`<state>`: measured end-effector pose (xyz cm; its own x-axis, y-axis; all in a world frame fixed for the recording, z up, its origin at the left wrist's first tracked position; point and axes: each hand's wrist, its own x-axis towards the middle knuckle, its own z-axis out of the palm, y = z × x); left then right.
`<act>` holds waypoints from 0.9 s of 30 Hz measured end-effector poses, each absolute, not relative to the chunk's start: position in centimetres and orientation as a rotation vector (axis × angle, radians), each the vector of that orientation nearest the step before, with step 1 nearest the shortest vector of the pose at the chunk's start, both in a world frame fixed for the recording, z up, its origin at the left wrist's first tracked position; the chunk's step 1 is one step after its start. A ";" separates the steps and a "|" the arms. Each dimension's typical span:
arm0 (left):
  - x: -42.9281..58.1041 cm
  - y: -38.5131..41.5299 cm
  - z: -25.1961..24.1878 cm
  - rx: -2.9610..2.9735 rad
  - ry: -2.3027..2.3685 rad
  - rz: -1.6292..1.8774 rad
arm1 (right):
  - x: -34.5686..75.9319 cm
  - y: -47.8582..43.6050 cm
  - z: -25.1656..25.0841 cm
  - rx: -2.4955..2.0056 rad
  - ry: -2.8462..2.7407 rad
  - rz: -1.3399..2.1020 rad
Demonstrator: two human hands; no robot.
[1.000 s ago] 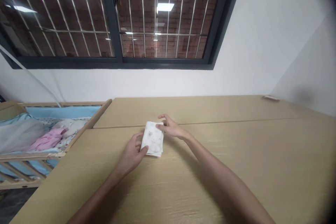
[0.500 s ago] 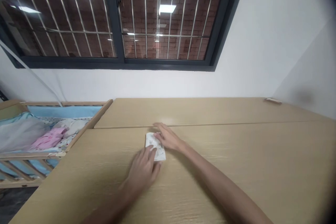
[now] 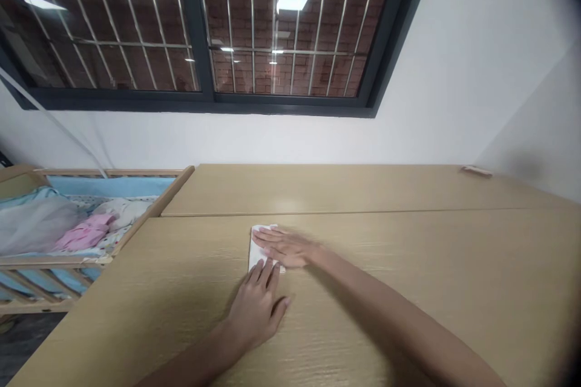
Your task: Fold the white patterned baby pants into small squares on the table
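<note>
A small folded white cloth (image 3: pixel 255 247) with a faint print lies flat on the wooden table (image 3: pixel 408 266). My right hand (image 3: pixel 284 248) rests flat on top of it, fingers spread and pointing left, covering most of it. My left hand (image 3: pixel 258 305) lies palm down on the table just in front of the cloth, its fingertips touching the cloth's near edge. Neither hand grips anything.
A wooden crib (image 3: pixel 68 236) with blue lining stands at the left, against the table's edge, holding pink (image 3: pixel 84 233) and grey (image 3: pixel 36 224) fabrics. A small flat object (image 3: pixel 476 170) lies at the table's far right corner. A barred window fills the wall behind.
The cloth was held up at its edges by both hands, then laid down flat. My right hand has moved on top of it and my left has slid back to its near edge.
</note>
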<state>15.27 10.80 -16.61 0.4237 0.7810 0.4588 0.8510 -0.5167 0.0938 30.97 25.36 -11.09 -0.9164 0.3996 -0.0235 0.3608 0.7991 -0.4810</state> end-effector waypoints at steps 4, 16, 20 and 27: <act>15.2 10.9 -17.4 -2.507 -1.460 -0.724 | 31.0 27.8 -12.0 -0.640 -2.862 0.684; 12.3 14.1 -15.9 -2.398 -1.748 -1.101 | 31.5 30.3 -12.8 -1.040 -2.429 0.680; 9.9 16.2 -16.0 -2.194 -2.019 -0.902 | 31.7 29.7 -14.0 -1.067 -2.034 0.731; 10.1 17.1 -15.8 -2.398 -2.059 -0.817 | 30.9 26.9 -14.1 -1.005 -2.064 0.878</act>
